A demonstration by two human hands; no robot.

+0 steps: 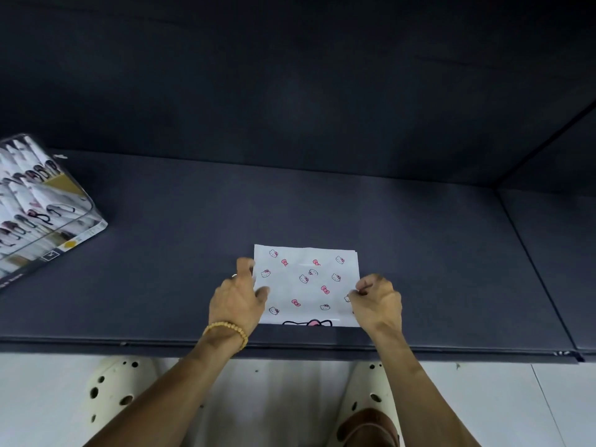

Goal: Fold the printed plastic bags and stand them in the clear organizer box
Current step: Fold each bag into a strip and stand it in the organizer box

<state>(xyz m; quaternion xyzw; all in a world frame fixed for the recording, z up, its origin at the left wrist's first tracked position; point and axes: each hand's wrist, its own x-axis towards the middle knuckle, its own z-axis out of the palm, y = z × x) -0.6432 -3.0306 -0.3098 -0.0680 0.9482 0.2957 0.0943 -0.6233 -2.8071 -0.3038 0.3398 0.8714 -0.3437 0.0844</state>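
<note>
At nine o'clock your clear organizer box [42,208] sits on the dark bench [419,253], already packed with folded bags standing on edge. At about six o'clock, near the bench's front edge, the printed plastic bag [306,285] lies flat, folded to a rectangle. Your left hand [237,300], beaded bracelet [227,332] at the wrist, pinches the bag's left edge between thumb and curled fingers. Your right hand [377,301] pinches its right edge, grip narrow. Pale clogs [113,391] show below.
</note>
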